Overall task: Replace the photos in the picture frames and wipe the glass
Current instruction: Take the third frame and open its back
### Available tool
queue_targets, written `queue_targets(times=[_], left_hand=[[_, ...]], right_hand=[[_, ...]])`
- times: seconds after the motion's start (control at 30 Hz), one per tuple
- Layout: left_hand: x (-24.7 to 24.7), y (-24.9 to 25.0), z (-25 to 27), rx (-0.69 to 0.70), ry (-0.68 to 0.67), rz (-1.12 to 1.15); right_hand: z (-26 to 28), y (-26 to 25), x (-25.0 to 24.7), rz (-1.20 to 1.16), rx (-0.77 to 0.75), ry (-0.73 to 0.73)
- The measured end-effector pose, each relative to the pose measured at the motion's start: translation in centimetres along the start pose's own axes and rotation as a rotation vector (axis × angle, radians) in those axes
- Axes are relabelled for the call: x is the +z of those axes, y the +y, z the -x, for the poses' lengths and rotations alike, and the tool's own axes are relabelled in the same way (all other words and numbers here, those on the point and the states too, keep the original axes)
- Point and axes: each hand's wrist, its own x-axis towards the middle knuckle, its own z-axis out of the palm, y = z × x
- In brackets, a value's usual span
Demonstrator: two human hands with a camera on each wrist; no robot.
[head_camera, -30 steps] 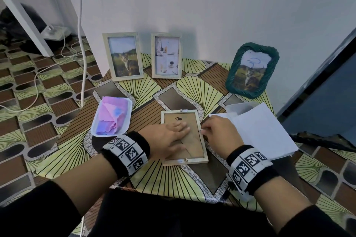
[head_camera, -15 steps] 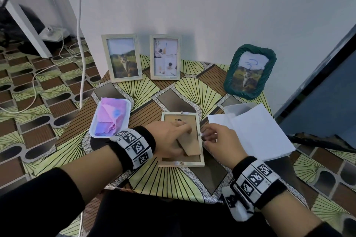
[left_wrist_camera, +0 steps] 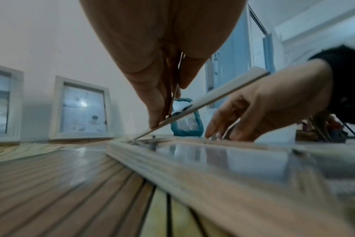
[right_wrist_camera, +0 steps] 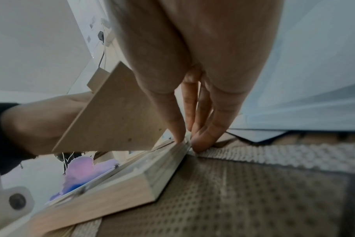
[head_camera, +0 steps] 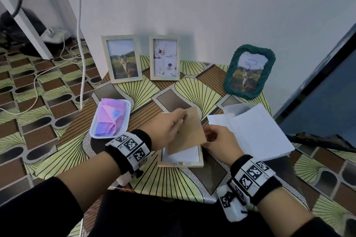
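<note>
Head view: left hand (head_camera: 169, 129) has raised backing board (head_camera: 189, 131).

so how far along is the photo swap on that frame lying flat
Early. Done: the clips must be released, since the left hand has the backing board tilted up off the face-down frame, which the right hand steadies at its edge. White shows inside the frame. Left: swap in a sheet from the paper stack, close it, wipe with the cloth. Whether the three standing frames are finished cannot be told.
</note>
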Motion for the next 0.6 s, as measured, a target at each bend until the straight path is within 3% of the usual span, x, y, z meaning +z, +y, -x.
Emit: queue_targets(times=[0.2,0.3,0.43,0.6], left_hand=[[-3.2,0.1,0.6,0.079,0.196,0.072],[-5.4,-1.1,2.0,0.093,0.213,0.025],[-6.4,-3.2,4.9,0.037,0.072,-0.080],[-5.3,-5.1,7.6,-0.111,-0.179,-0.224]], right_hand=[[0.2,-0.8,-0.2,0.091,-0.092,0.011],[0.2,-1.1,0.1,0.157,-0.147,-0.009],[-0.1,-1.1,0.4,0.342,-0.156,-0.109],[0.1,-1.3,0.4,0.424,-0.148,-0.110]])
